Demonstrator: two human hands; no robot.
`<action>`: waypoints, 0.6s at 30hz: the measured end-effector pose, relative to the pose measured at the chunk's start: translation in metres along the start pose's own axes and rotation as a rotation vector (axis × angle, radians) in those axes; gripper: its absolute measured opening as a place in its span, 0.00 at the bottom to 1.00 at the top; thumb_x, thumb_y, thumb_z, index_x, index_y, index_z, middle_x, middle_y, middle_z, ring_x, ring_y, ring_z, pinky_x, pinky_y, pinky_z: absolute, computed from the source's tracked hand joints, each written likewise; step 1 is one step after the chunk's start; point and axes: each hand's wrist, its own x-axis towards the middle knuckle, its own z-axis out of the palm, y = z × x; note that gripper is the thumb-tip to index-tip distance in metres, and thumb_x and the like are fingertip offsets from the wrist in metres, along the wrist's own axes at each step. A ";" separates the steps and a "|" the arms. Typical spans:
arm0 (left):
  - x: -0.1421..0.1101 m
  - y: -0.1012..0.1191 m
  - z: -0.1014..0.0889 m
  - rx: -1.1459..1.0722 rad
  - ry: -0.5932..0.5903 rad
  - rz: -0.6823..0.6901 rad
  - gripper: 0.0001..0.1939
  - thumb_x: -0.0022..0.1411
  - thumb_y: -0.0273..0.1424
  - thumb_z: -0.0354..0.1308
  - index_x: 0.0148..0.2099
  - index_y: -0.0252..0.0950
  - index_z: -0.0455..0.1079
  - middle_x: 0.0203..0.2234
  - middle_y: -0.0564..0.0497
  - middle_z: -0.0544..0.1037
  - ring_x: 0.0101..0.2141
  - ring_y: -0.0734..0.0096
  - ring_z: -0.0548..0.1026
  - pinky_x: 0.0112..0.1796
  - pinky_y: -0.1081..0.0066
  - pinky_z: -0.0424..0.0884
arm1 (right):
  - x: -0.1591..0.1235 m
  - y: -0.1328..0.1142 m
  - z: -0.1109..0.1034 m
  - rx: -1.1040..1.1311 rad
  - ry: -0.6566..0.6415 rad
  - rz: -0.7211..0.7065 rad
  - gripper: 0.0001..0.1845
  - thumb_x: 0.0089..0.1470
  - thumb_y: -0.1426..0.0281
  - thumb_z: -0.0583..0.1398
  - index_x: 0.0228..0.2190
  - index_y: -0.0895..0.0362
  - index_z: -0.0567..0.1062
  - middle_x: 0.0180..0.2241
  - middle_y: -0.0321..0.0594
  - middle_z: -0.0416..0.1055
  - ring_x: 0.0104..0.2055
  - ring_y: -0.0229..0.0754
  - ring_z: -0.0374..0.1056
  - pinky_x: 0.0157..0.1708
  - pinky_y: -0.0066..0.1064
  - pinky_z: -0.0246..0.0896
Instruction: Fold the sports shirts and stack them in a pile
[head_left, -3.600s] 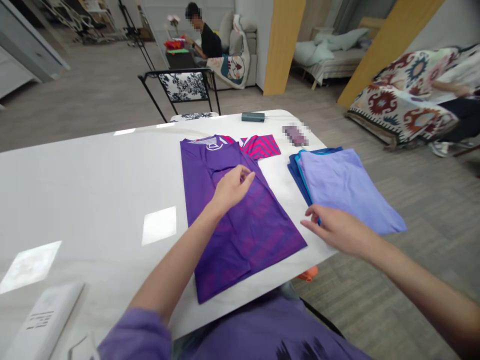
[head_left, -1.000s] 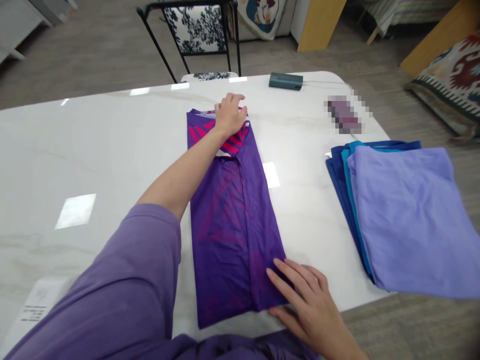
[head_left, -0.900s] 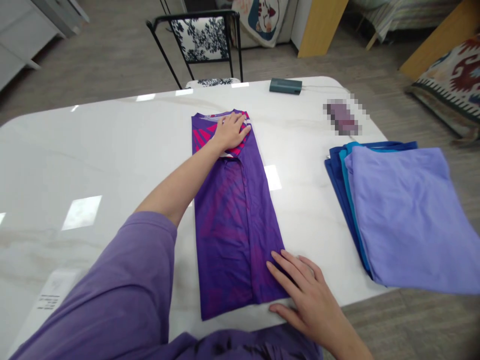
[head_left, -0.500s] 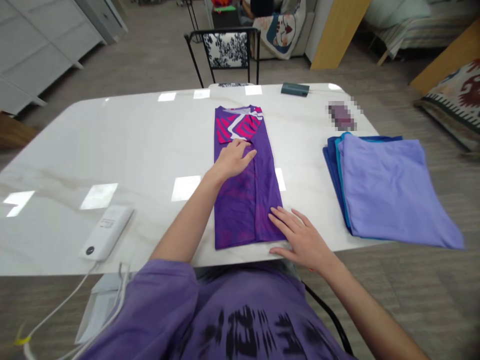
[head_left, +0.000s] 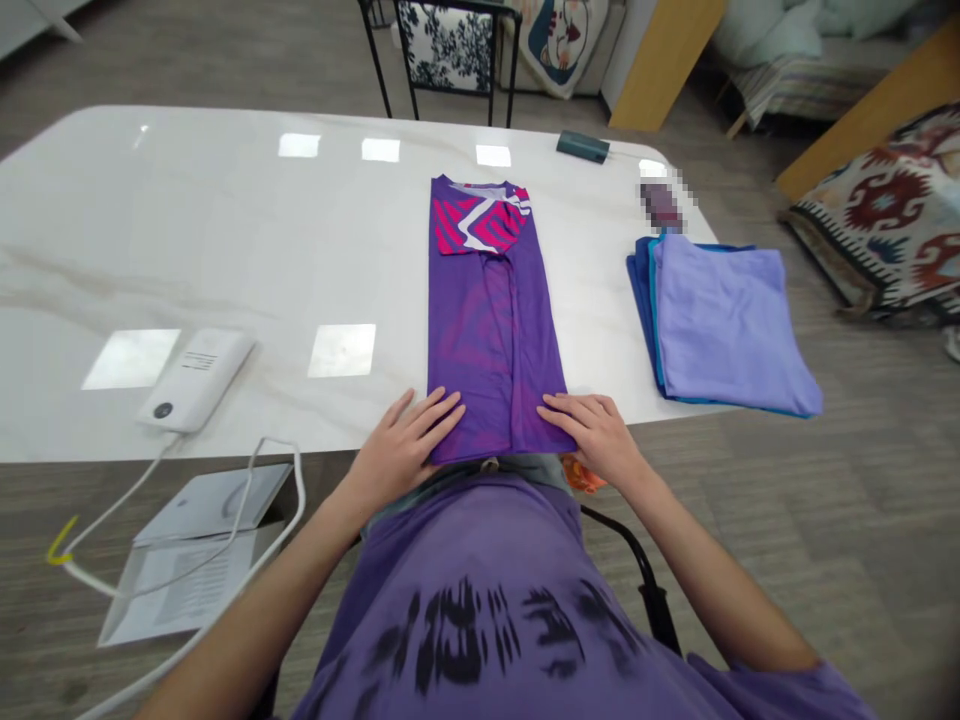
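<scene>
A purple jersey (head_left: pixel 472 330), folded into a long narrow strip, lies on the white table in front of me. Its pink and white patterned part faces up at the far end, by the collar. My left hand (head_left: pixel 405 440) rests on the lower left corner, fingers spread over the cloth. At the lower right corner, my right hand (head_left: pixel 596 430) lies with its fingers stretched across the edge. Both thumbs are mostly hidden. To the right sits a stack of folded clothes (head_left: pixel 724 320), lavender on top, with blue and teal layers beneath.
On the white table (head_left: pixel 225 230) are a white device (head_left: pixel 199 380) with a cable at left, a dark green case (head_left: pixel 583 147) at the far edge, and a blurred-out item (head_left: pixel 661 205). A black-framed chair (head_left: pixel 450 45) stands beyond. An open white box (head_left: pixel 195 550) is below left.
My left hand has moved from the jersey's middle down to its lower left corner. The right hand stays at the lower right corner. My view has tilted downward and come closer.
</scene>
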 end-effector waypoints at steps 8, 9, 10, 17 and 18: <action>-0.032 0.043 -0.037 -0.495 0.195 0.106 0.26 0.72 0.20 0.53 0.64 0.45 0.79 0.49 0.49 0.89 0.46 0.63 0.86 0.52 0.59 0.79 | -0.045 -0.043 -0.059 0.471 -0.077 -0.026 0.21 0.71 0.76 0.62 0.60 0.46 0.82 0.52 0.41 0.86 0.51 0.48 0.81 0.54 0.44 0.71; -0.030 0.049 -0.049 -0.579 0.213 0.083 0.24 0.72 0.21 0.53 0.62 0.44 0.79 0.46 0.49 0.89 0.43 0.63 0.86 0.49 0.61 0.79 | -0.046 -0.046 -0.072 0.549 -0.073 -0.007 0.20 0.73 0.73 0.62 0.61 0.46 0.81 0.51 0.41 0.86 0.49 0.48 0.81 0.51 0.42 0.73; -0.024 0.053 -0.063 -0.646 0.237 0.044 0.22 0.72 0.22 0.54 0.60 0.44 0.79 0.45 0.50 0.89 0.41 0.64 0.85 0.47 0.63 0.79 | -0.044 -0.048 -0.085 0.606 -0.048 0.024 0.19 0.74 0.71 0.61 0.61 0.46 0.81 0.50 0.42 0.86 0.48 0.48 0.81 0.49 0.40 0.74; 0.106 -0.009 -0.117 -0.903 0.477 -0.417 0.18 0.78 0.47 0.63 0.50 0.38 0.85 0.41 0.48 0.88 0.42 0.60 0.84 0.44 0.66 0.81 | 0.077 0.019 -0.140 0.659 0.247 0.258 0.10 0.72 0.61 0.66 0.49 0.49 0.85 0.40 0.38 0.84 0.40 0.47 0.79 0.42 0.37 0.76; 0.133 -0.032 -0.116 -0.945 0.503 -0.461 0.23 0.77 0.52 0.63 0.49 0.37 0.84 0.39 0.48 0.87 0.40 0.60 0.83 0.41 0.67 0.80 | 0.108 0.039 -0.138 0.674 0.288 0.275 0.11 0.71 0.58 0.66 0.47 0.50 0.86 0.40 0.38 0.84 0.40 0.48 0.79 0.43 0.38 0.77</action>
